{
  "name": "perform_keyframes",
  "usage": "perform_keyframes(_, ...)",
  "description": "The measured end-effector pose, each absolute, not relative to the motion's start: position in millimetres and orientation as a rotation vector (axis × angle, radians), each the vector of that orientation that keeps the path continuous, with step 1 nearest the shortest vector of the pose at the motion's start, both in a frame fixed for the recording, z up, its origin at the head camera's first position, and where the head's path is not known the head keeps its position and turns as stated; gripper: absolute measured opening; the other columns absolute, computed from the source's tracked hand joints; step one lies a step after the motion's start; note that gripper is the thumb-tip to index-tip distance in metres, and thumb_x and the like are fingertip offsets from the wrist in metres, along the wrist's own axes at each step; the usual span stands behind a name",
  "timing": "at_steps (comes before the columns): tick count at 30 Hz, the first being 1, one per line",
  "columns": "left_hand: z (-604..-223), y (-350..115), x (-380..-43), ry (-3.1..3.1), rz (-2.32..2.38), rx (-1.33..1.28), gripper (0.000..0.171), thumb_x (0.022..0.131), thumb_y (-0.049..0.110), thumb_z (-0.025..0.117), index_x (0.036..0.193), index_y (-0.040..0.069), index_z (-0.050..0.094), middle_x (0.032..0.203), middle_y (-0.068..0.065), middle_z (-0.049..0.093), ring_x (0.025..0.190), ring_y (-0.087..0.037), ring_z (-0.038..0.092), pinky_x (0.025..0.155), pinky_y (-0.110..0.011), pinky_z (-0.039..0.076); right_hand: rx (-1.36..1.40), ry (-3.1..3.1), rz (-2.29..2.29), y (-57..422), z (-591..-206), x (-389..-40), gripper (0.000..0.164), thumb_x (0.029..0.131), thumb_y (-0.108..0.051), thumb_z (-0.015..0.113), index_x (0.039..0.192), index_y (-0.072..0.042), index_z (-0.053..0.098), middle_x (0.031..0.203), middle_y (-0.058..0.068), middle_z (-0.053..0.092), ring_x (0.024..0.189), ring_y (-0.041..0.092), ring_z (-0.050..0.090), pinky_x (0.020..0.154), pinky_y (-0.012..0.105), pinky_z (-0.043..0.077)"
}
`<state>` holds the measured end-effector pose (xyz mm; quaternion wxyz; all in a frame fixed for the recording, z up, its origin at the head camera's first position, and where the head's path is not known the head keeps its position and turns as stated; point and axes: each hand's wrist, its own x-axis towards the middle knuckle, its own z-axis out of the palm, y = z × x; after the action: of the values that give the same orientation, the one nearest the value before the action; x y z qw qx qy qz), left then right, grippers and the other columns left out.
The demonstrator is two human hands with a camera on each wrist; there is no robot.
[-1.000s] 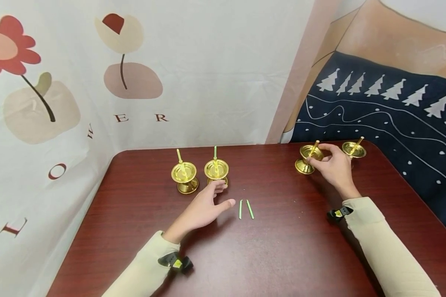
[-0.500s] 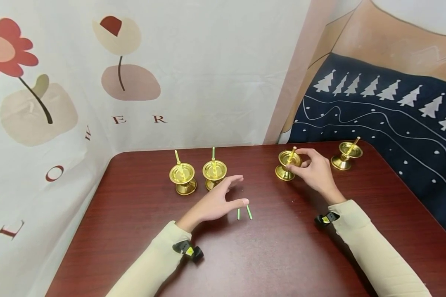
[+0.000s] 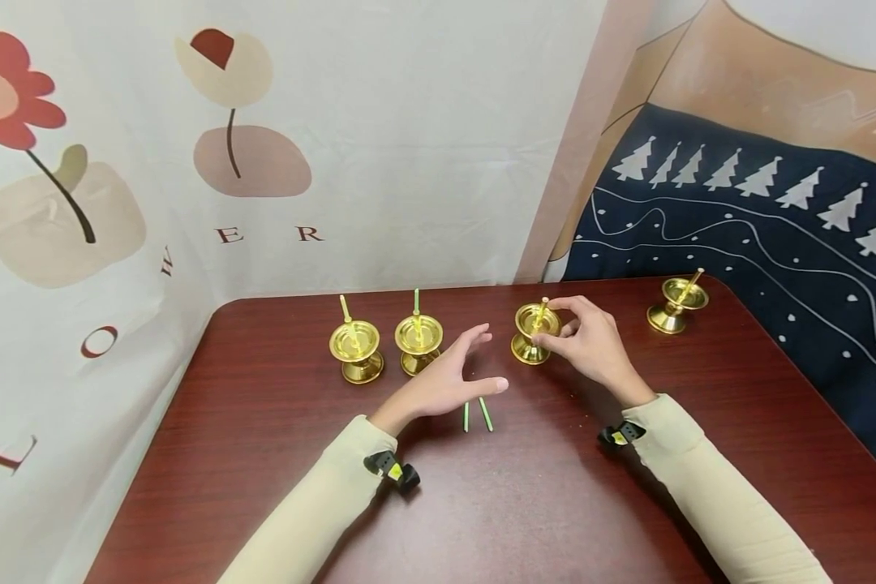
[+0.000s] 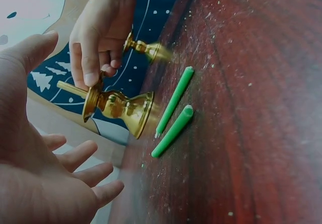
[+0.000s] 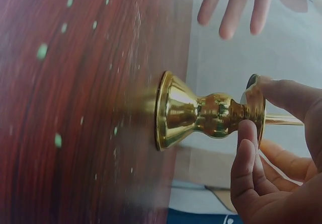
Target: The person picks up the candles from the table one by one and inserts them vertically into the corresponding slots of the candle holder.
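Observation:
My right hand (image 3: 591, 345) grips a brass candle holder (image 5: 176, 114) by its dish, thumb and fingers at the rim. A thin gold-coloured stick (image 4: 72, 89) stands up from that dish. The holder is upright, its base at or just above the table; I cannot tell if it touches. My left hand (image 3: 445, 383) hovers with fingers spread, holding nothing, left of this holder. Below it lie two short green candles (image 4: 174, 133), side by side on the table and partly hidden in the head view.
Two brass holders with green candles stand at left, one (image 3: 354, 341) beside the other (image 3: 418, 334), whose base is partly behind my left hand. Another brass holder (image 3: 667, 318) with a gold-coloured stick stands far right. Printed cloth (image 3: 423, 162) hangs behind the dark red table (image 3: 263, 422).
My right hand has brought the brass holder leftward from beside the far-right one toward the middle. My left hand has moved right and away from me, over the green candles.

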<state>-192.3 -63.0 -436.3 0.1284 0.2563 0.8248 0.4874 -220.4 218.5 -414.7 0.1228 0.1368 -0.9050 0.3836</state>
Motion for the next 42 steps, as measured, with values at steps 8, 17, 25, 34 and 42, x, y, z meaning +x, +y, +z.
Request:
perform_keyframes(8, -430.9, -54.5, -201.8, 2.413, 1.426, 0.705, 0.108, 0.099, 0.048, 0.079, 0.176, 0.010, 0.013, 0.174, -0.017, 0.038, 0.161, -0.033, 0.035, 0.128, -0.056, 0.031, 0.479, -2.606, 1.152, 201.2, -414.7, -217.0, 0.057, 0.082, -0.013, 0.101, 0.131, -0.001, 0.074, 0.115, 0.014, 0.072, 0.077, 0.022, 0.070, 0.060, 0.025, 0.052)
perform_keyframes(17, -432.6, -48.5, -212.4, 2.451, 1.412, 0.660, 0.106, 0.101, 0.041, 0.078, 0.175, 0.005, 0.012, 0.173, -0.023, 0.037, 0.160, -0.033, 0.038, 0.129, -0.052, 0.030, 0.543, -2.608, 1.195, 185.0, -413.3, -212.6, 0.055, 0.084, -0.009, 0.098, 0.131, 0.002, 0.073, 0.117, 0.015, 0.072, 0.080, 0.023, 0.077, 0.062, 0.024, 0.056)
perform_keyframes(25, -436.5, -49.5, -216.6, 2.486, 1.394, 0.613, 0.100, 0.105, 0.042, 0.073, 0.175, 0.003, 0.013, 0.169, -0.026, 0.042, 0.157, -0.033, 0.042, 0.128, -0.051, 0.033, 0.627, -2.575, 1.281, 176.2, -415.6, -211.2, 0.049, 0.086, -0.001, 0.095, 0.130, 0.003, 0.073, 0.119, 0.015, 0.072, 0.082, 0.023, 0.079, 0.070, 0.023, 0.060)
perform_keyframes(34, -440.2, -49.7, -216.2, 2.483, 1.438, 0.599, 0.086, 0.110, 0.036, 0.069, 0.172, 0.005, 0.018, 0.161, -0.030, 0.048, 0.151, -0.037, 0.048, 0.125, -0.053, 0.036, 0.617, -2.526, 1.352, 174.5, -420.1, -206.9, 0.044, 0.087, 0.003, 0.092, 0.126, 0.000, 0.072, 0.117, 0.015, 0.073, 0.080, 0.022, 0.079, 0.066, 0.022, 0.057)
perform_keyframes(42, -443.1, -52.6, -216.7, 2.431, 1.516, 0.623, 0.081, 0.111, 0.031, 0.066, 0.170, 0.004, 0.018, 0.157, -0.029, 0.052, 0.149, -0.036, 0.050, 0.125, -0.051, 0.037, 0.570, -2.638, 1.241, 169.5, -423.9, -190.9, 0.019, 0.093, -0.013, 0.088, 0.095, -0.011, 0.069, 0.083, -0.002, 0.070, 0.071, 0.012, 0.066, 0.064, 0.028, 0.053)
